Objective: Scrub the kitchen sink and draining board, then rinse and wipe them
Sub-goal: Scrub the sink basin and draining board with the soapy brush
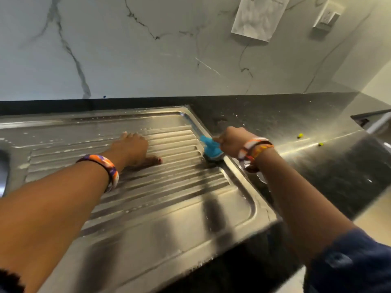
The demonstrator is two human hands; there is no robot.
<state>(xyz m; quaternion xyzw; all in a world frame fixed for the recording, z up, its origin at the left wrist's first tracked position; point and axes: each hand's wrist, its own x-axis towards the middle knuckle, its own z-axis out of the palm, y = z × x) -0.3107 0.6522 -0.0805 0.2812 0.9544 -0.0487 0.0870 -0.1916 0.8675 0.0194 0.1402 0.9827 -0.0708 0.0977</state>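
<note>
Stainless steel ribbed draining board [160,208] fills the middle of the head view, wet, with soap flecks along its ridges; a sliver of the steel sink bowl [3,170] shows at 9 o'clock. Step in hand, as I judge it: scrubbing the board, working its right-hand rim. Rinse and wipe not started, since suds are on the steel.

Left hand [132,148], just left of centre: fingers straight, palm flat on the ridges, thumb out to the side, holding nothing, seemingly bracing. Orange-and-purple bangle [105,168] on that wrist.

Right hand [232,141], toward 3 o'clock: fingers curled tight round the blue plastic scrubbing brush [211,148], whose head presses on the board's raised edge where it meets the black speckled stone counter [306,123].

Next move probably calls for firm downward pressure along the rim channel, then strokes following the ridges, not across them.
</note>
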